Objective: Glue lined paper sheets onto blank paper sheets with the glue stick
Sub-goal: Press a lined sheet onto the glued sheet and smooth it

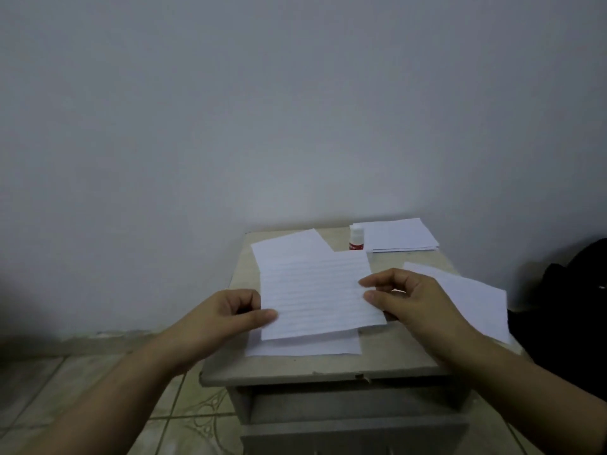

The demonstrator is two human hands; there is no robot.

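Both hands, left (226,315) and right (407,298), grip pinching lined sheet (315,295) at opposite edges, above blank sheet (305,348) on desk (387,359). Risk: skewed placement if 1 edge lands first.

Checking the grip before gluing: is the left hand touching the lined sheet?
Touching. The head view shows the left hand pinching the lined sheet at its left edge.

The lined sheet (315,293) lies over the blank sheet (289,247) at the centre of the small table (295,369), held at its left edge by the left hand (223,320) and at its right edge by the right hand (414,303). Behind it stands the glue stick (356,238), with a paper stack (399,236) just beside it to the right. Another loose sheet (476,300) lies at the table's right side, partly under the right hand.
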